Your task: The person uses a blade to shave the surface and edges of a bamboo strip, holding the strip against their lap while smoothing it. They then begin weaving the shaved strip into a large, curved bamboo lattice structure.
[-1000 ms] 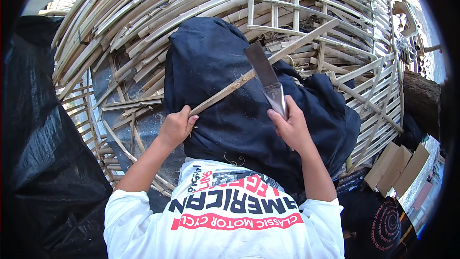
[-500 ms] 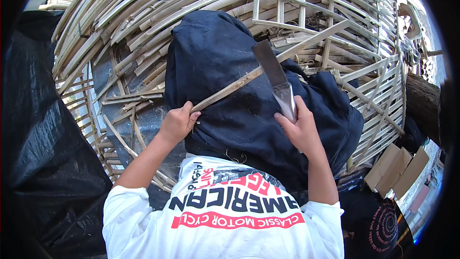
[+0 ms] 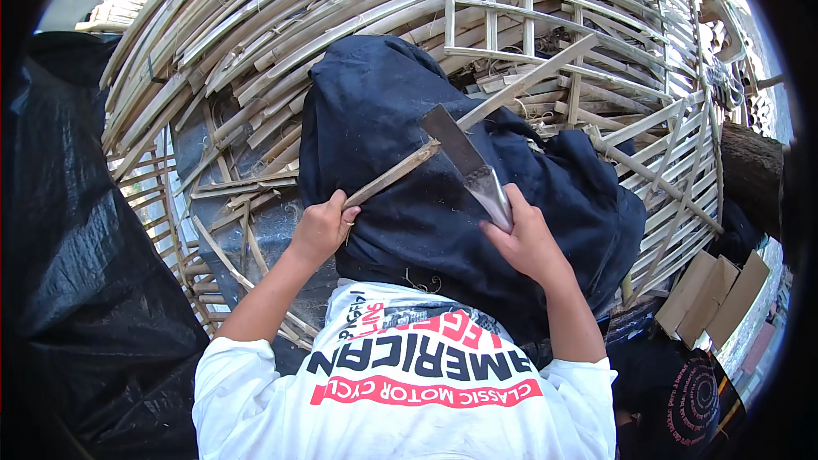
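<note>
Left hand [image 3: 325, 226], centre-left, gripped bamboo strip [image 3: 392, 175]; right hand [image 3: 523, 237], centre-right, gripped broad-bladed knife [image 3: 461, 152]. White shirt [image 3: 409, 430], lower centre, bore upside-down black and red lettering [image 3: 423, 362].

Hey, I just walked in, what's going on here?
The person's left hand holds the near end of a long pale strip, which slants out above dark cloth. The right hand grips a broad-bladed knife. The blade crosses the strip in this view, though whether they touch is hard to tell. Beyond the cloth are stacked strips and a slatted panel.
</note>
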Demonstrator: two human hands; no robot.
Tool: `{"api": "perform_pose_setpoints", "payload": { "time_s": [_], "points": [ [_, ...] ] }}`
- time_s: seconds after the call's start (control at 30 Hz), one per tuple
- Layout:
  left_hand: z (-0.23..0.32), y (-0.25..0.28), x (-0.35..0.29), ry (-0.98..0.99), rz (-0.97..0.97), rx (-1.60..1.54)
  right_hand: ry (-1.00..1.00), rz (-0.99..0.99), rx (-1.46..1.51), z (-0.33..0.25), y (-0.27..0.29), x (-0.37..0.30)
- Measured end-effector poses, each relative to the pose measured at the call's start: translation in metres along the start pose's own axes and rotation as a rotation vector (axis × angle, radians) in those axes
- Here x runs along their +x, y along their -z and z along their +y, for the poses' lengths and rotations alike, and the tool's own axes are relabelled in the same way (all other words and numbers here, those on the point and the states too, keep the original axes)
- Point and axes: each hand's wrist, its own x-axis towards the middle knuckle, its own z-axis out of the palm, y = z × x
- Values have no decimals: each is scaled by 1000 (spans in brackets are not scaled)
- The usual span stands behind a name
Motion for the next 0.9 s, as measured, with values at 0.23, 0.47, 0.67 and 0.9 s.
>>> {"api": "perform_pose_setpoints", "payload": {
  "time_s": [0.23,0.47,0.67,0.9],
  "points": [
    [1,0,3,3,-25,-13,14,27,0,18,-21,-6],
    [2,-3,1,27,-43,-35,-4,-41,68,27,-28,-8],
    [3,-1,-1,35,-63,-58,2,-51,101,23,-19,-4],
    [7,-2,1,24,-33,-20,-27,207,443,21,-10,6]
  ]
}}
